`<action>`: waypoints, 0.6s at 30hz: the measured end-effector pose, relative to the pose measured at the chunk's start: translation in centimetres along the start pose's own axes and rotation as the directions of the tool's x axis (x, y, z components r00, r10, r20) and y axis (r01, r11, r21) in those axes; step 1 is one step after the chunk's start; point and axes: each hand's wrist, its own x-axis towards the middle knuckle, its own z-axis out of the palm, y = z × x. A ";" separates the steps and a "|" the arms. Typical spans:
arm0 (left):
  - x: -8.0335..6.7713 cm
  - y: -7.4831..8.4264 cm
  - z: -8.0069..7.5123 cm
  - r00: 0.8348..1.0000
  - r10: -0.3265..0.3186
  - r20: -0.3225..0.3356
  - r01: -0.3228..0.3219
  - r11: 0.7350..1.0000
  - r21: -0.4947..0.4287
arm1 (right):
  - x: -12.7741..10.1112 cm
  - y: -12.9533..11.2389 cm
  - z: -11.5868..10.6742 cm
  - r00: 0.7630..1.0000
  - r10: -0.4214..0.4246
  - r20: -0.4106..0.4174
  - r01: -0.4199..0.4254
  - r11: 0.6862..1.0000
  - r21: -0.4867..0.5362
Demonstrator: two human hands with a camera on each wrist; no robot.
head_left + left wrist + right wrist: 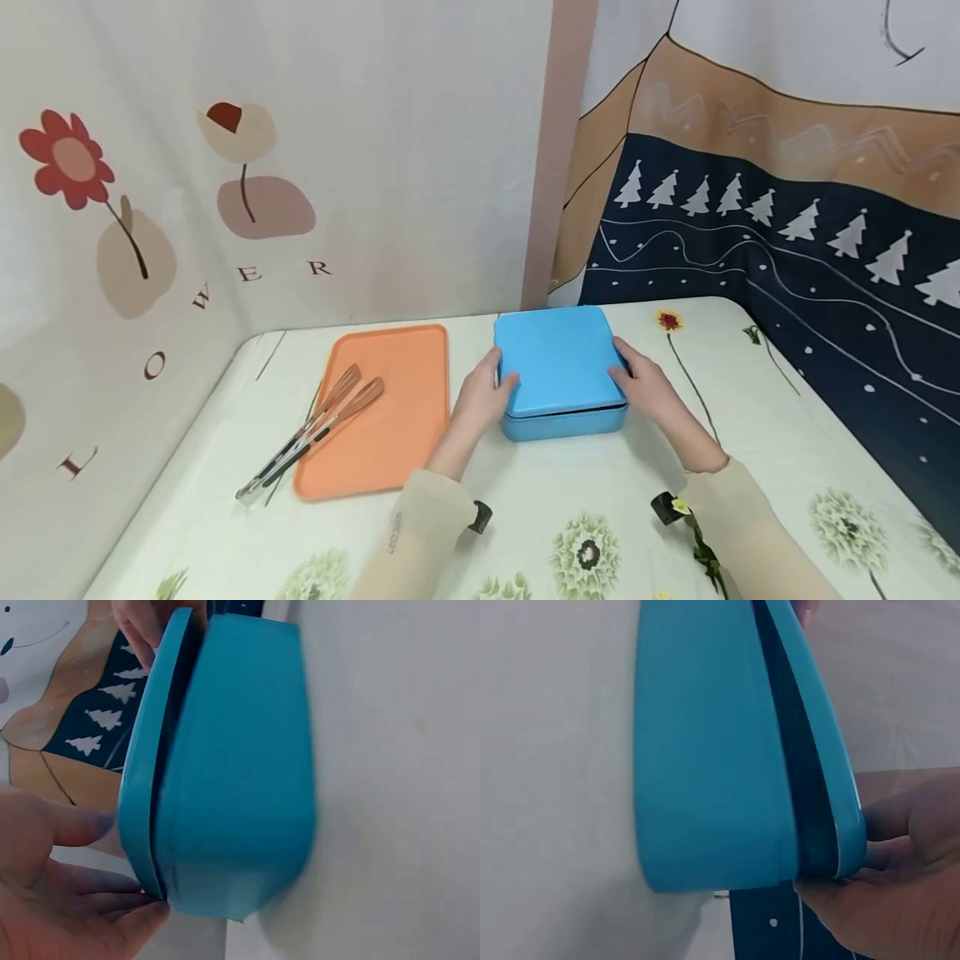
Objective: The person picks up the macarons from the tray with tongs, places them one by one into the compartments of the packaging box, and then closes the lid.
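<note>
A blue square box (pixel 564 426) stands on the table with its matching blue lid (pixel 557 358) tilted over the top. At the lid's left side, my left hand (pixel 477 398) grips the edge, thumb above and fingers at the rim. My right hand (pixel 654 385) holds the opposite edge the same way. A dark gap between the lid and the box wall (pixel 712 750) shows in the right wrist view, and a narrower one in the left wrist view beside the box (pixel 240 750). The inside of the box is hidden under the lid.
Left of the box lies an orange tray (pixel 408 400). Tongs (pixel 311 433) with wooden-looking tips and dark handles rest across its left edge, their handle end on the patterned tablecloth (pixel 592 500). Printed curtains (pixel 420 167) hang behind the table.
</note>
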 end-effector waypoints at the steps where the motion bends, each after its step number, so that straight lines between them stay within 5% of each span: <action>1: -0.1 -0.1 0.0 1.000 0.002 0.012 -0.002 1.000 0.030 | 0.0 0.1 0.2 1.000 0.000 0.009 0.000 1.000 -0.011; 7: -0.5 -0.6 0.0 0.998 -0.016 0.056 0.006 0.984 0.175 | -0.1 0.4 0.9 0.998 -0.027 0.051 0.032 0.994 -0.101; 18: -0.3 -0.1 0.0 0.993 -0.019 0.116 -0.007 0.975 0.220 | -0.6 2.3 0.6 0.993 -0.043 0.108 0.059 0.986 -0.156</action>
